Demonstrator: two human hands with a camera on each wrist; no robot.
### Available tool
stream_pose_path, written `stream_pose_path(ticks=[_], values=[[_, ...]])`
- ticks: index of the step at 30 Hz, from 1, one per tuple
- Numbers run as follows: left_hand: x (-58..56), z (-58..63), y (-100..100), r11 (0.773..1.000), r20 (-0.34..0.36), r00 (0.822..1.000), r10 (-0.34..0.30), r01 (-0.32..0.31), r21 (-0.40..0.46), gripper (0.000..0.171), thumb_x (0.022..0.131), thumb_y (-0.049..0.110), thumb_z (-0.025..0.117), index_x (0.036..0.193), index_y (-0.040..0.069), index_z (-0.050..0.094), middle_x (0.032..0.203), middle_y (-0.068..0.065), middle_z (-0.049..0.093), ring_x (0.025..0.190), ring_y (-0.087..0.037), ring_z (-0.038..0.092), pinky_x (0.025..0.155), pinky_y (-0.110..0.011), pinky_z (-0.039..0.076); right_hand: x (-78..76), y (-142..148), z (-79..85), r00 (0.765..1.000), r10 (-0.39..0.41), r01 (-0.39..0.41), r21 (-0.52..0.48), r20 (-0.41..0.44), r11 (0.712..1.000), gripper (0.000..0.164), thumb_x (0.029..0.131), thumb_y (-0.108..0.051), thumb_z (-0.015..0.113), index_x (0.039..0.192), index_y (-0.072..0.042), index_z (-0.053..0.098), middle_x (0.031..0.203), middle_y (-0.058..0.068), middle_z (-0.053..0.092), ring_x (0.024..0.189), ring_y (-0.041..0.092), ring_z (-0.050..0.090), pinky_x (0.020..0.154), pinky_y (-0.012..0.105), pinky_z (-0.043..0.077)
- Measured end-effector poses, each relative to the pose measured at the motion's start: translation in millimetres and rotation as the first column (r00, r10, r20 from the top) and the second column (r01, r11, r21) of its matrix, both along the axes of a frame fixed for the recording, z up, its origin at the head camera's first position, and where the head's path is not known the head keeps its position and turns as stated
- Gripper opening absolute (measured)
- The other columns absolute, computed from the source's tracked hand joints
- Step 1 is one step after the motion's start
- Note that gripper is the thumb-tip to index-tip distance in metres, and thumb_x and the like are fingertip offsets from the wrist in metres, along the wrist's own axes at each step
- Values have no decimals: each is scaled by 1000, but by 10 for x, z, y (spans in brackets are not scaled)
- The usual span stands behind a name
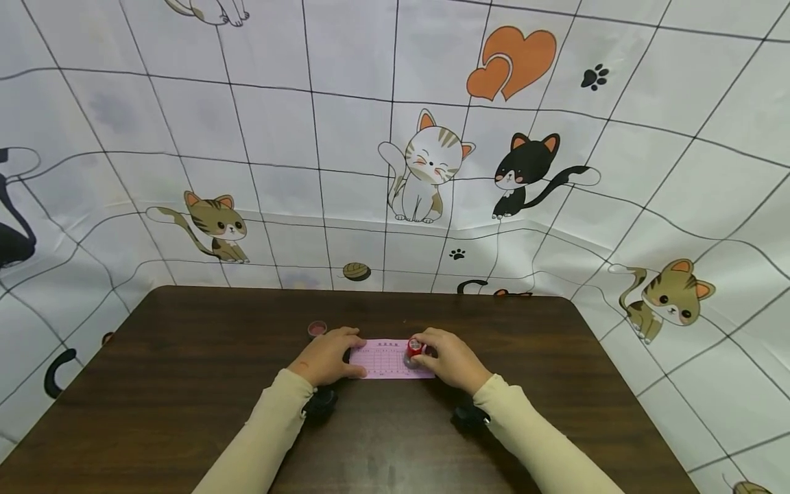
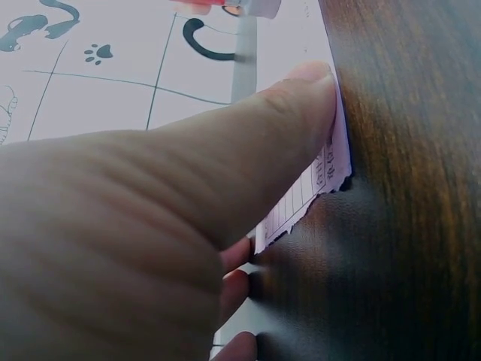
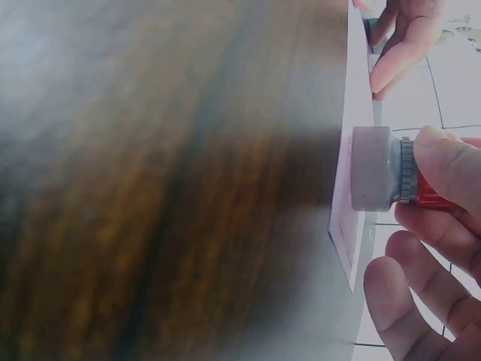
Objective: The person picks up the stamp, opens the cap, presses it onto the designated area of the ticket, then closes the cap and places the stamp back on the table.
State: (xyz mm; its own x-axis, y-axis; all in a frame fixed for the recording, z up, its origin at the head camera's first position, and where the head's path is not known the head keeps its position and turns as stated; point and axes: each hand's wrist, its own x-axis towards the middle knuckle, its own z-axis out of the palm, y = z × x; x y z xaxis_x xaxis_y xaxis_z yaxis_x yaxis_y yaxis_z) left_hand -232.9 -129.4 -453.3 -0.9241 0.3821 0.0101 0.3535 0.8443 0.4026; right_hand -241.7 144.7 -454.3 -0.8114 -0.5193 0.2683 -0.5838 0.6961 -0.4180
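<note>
A pink printed slip of paper (image 1: 379, 358) lies on the table, its grid and heading facing up. My left hand (image 1: 326, 357) rests at the slip's left end, the thumb (image 2: 297, 105) pressing on the paper near its torn edge. Toward the slip's right end stands a stamp (image 1: 413, 348) with a red handle and a grey base. My right hand (image 1: 455, 358) pinches the red handle between thumb and fingers, and in the right wrist view the grey base (image 3: 372, 169) stands flat against the paper. The lower fingers of that hand hang loosely curled.
A small round reddish cap or dish (image 1: 317, 328) lies just beyond my left hand. The brown wooden table (image 1: 185, 384) ends at a far edge, where a white cloth (image 1: 345, 192) with cat prints and grid lines hangs. Black straps with devices (image 1: 319, 403) sit on both wrists.
</note>
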Motion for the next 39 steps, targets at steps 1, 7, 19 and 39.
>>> stream_pose_path(ticks=[1,7,19,39], values=[[3,-2,-3,1000,1,1000,0,0,0,61,75,45,77,127,18,62,143,-6,46,132,-28,42,106,-46,35,2,-3,0,1000,2,-2,-1,-2,1000,29,82,-28,75,110,-20,68,94,-13,60,79,10,55,70,25,47],[5,-11,-8,1000,4,1000,0,0,1,61,75,45,77,127,18,62,144,-5,45,132,-28,42,107,-46,34,11,-6,37,1000,9,-9,-2,-16,1000,27,82,-27,75,108,-20,69,93,-13,60,78,10,55,69,24,47],[-18,-37,-10,1000,-11,1000,-6,6,-5,61,74,46,78,126,18,63,142,-6,47,130,-29,43,105,-48,35,-95,70,356,992,-73,103,-315,106,944,29,83,-14,74,110,-16,63,93,-4,63,68,15,55,58,25,50],[-5,-6,6,1000,11,1000,4,-4,-6,61,75,45,77,128,18,61,144,-6,44,132,-28,41,107,-47,34,-172,389,307,977,-137,208,-563,166,800,33,83,-3,71,114,-2,59,109,11,58,95,21,64,80,24,53]])
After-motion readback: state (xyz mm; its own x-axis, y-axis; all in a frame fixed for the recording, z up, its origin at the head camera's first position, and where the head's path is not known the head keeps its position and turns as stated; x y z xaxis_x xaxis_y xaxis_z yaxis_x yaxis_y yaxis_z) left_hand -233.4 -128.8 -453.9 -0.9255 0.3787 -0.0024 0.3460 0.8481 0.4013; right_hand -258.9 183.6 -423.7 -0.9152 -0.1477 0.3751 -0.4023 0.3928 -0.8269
